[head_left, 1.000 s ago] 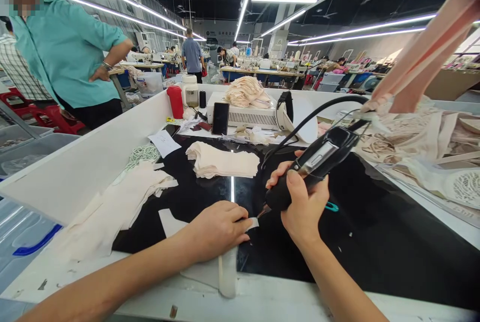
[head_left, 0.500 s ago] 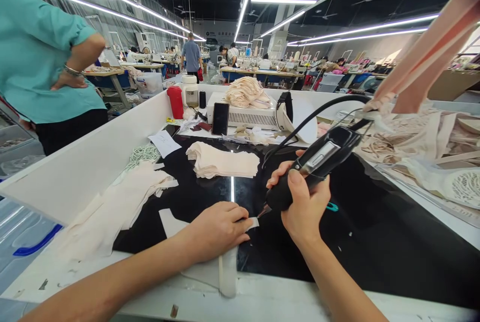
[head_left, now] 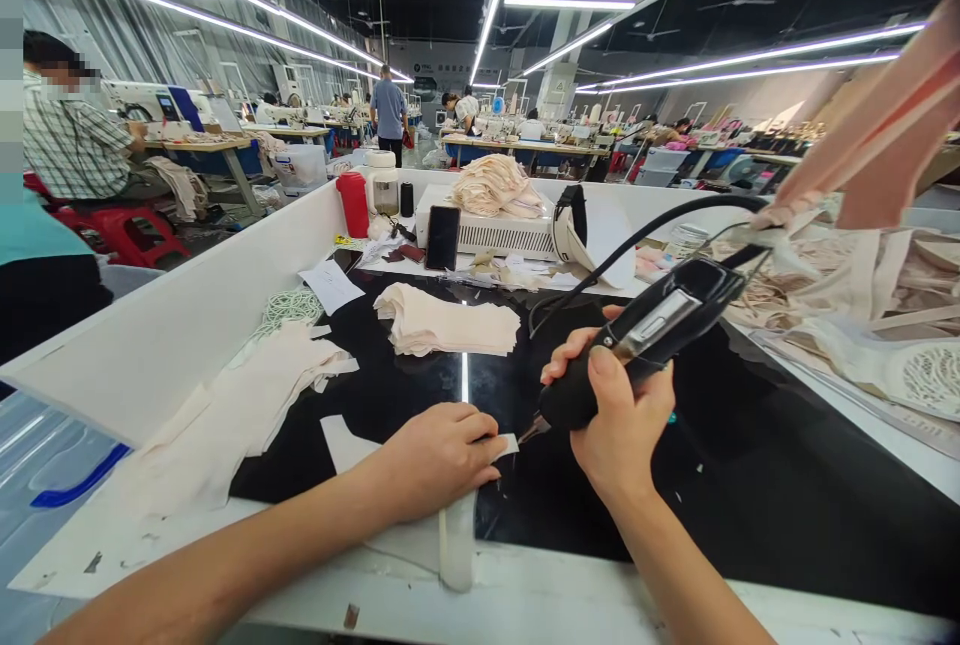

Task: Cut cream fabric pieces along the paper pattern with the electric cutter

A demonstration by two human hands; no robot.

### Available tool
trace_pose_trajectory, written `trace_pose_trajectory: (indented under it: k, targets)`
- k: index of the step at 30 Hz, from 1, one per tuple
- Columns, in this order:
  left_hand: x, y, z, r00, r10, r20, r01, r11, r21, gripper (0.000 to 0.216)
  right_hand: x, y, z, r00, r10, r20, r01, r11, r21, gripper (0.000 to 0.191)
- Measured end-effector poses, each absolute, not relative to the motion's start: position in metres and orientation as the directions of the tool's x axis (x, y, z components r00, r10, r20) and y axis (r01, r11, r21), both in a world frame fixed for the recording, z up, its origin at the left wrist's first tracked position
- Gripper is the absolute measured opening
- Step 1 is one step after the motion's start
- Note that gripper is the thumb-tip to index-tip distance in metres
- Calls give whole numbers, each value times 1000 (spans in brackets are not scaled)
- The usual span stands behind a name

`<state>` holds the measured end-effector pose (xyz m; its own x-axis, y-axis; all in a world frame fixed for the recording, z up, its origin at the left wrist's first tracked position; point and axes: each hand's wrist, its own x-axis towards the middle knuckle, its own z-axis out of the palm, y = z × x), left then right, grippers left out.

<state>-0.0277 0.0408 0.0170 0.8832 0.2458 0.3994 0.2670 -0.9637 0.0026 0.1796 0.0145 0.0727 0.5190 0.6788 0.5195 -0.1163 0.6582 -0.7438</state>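
My right hand (head_left: 619,415) is wrapped round a black corded handheld electric cutter (head_left: 660,325). Its narrow metal tip points down and left, close to the end of a small pale fabric piece (head_left: 345,445). With fingers together, my left hand (head_left: 442,455) presses that piece flat on the black board (head_left: 750,485), hiding its middle; one end pokes out past the fingertips. Beyond my hands lies a stack of cream fabric pieces (head_left: 450,320). Left of my forearm, a larger spread of cream pieces (head_left: 247,405) lies along the table side.
White side panels (head_left: 172,295) edge the table. At the back are a phone (head_left: 442,237), a red cup (head_left: 352,203) and a white box (head_left: 487,230) topped with fabric. Pink strips (head_left: 862,155) hang at right, tied around the cutter's cord end. People work at sewing tables behind.
The cutter in my right hand has moved slightly right and away from the fabric end. My left hand stays put. The person in turquoise at left has moved mostly out of view.
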Motion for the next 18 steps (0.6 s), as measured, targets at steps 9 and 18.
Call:
trace_pose_trajectory:
  k: [9, 18]
  targets:
    - [-27, 41, 15, 877, 248, 412, 273, -962, -2, 30, 177, 11, 69, 506, 691, 516, -88, 637, -766, 50]
    - [-28, 42, 13, 880, 249, 405, 274, -962, -6, 27, 179, 17, 74, 552, 655, 515, -85, 659, -747, 51]
